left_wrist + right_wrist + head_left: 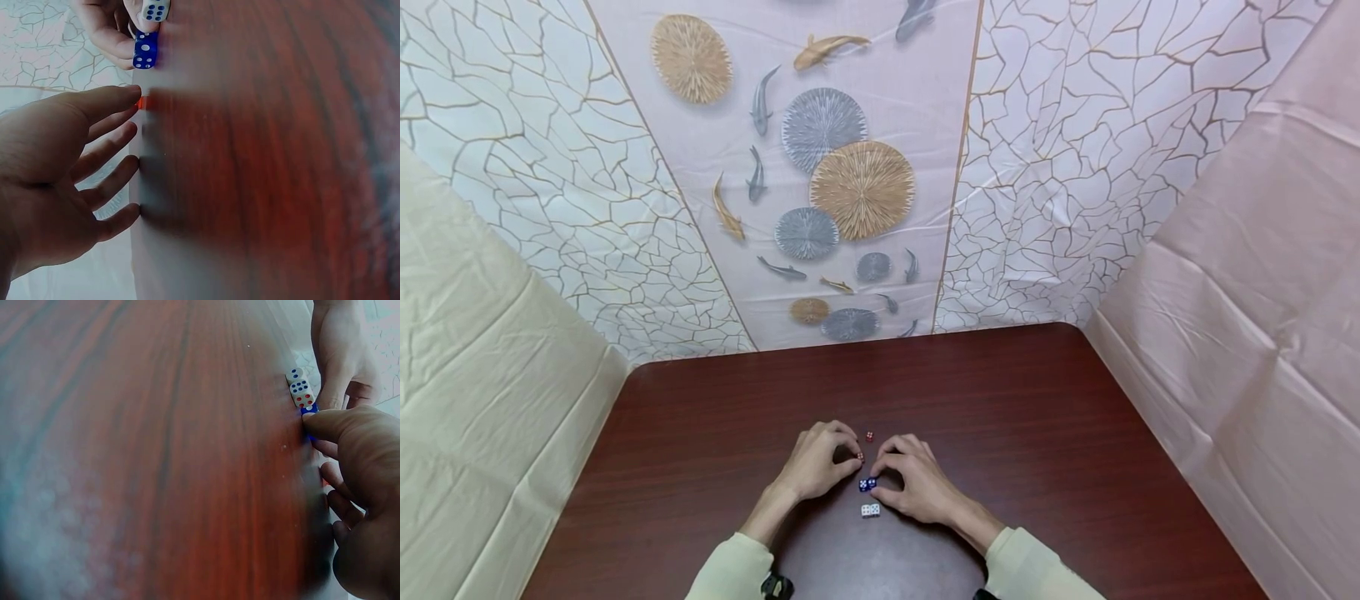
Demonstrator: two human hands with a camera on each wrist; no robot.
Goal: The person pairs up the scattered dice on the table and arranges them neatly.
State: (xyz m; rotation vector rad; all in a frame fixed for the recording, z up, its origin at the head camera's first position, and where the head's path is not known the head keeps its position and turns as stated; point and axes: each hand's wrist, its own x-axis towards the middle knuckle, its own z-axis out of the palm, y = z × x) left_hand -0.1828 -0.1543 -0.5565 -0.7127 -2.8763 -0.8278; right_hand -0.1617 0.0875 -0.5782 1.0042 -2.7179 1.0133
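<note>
My left hand (820, 462) pinches a small red die (861, 457) between thumb and index finger; in the left wrist view only a sliver of the red die (143, 102) shows at the fingertips. Two blue dice (863, 485) with white dots sit side by side, just nearer to me. The thumb and index finger of my right hand (917, 483) hold the right-hand blue die, which the thumb partly covers in the right wrist view. A second red die (869, 436) lies farther back, between the hands.
A touching pair of white dice (870, 511) lies in front of the blue ones, nearest to me. All the dice are on a dark red-brown wooden table (700, 417). Patterned cloth (865, 275) hangs behind its back edge, with plain cloth (1240, 333) along the sides.
</note>
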